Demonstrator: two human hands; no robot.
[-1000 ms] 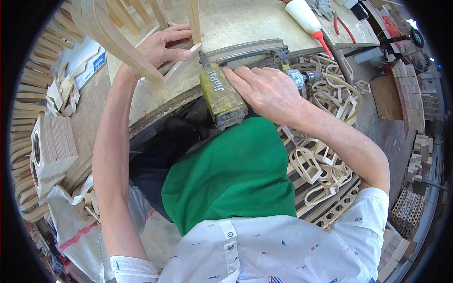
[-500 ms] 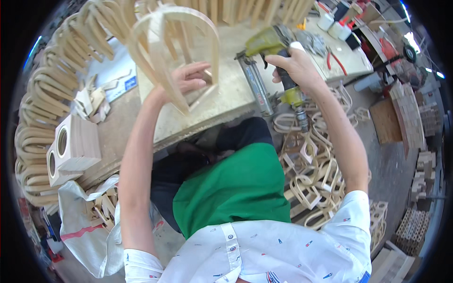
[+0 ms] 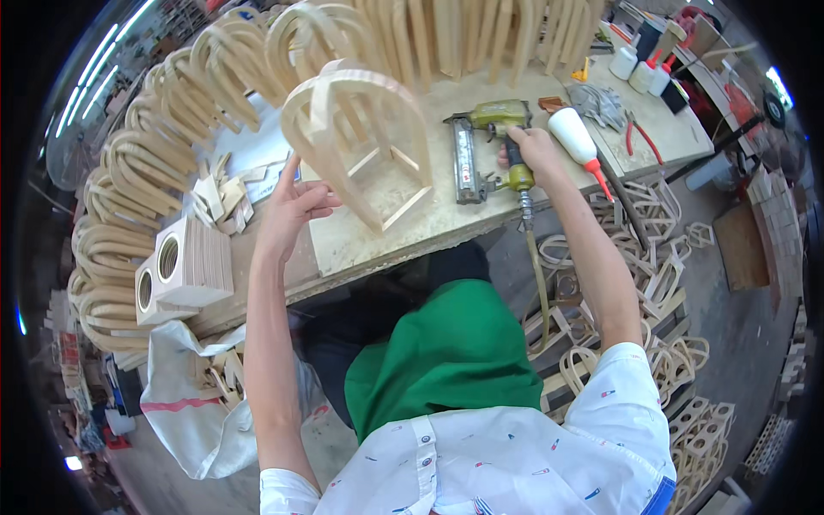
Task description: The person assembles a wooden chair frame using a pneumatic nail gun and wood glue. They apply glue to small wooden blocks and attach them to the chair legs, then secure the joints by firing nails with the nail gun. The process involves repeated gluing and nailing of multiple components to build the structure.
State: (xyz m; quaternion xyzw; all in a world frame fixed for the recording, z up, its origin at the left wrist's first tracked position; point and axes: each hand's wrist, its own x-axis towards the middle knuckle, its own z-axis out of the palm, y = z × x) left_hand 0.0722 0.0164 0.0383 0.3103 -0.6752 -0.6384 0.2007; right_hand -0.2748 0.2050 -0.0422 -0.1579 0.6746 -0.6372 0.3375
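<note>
A dome-shaped frame of bent pale wood strips stands upright on the workbench, with straight strips joining its lower ends. Beside its left leg is my left hand, fingers apart, the index finger stretched away from me; it does not grip the frame. My right hand is wrapped round the black handle of a yellow-green nail gun, which rests at the bench top with its silver magazine to the left. An air hose runs down from its handle. A white glue bottle with a red tip lies right of that hand.
Many bent-wood frames line the left and far bench edges. Wood offcuts and blocks with round holes sit at the left. Grey gloves, red-handled pliers and more bottles lie far right. Wooden pieces cover the floor at right.
My left hand has drawn back from inside the frame to its left side. The nail gun has come down to the bench in my right hand. The view has shifted, showing the lying glue bottle.
</note>
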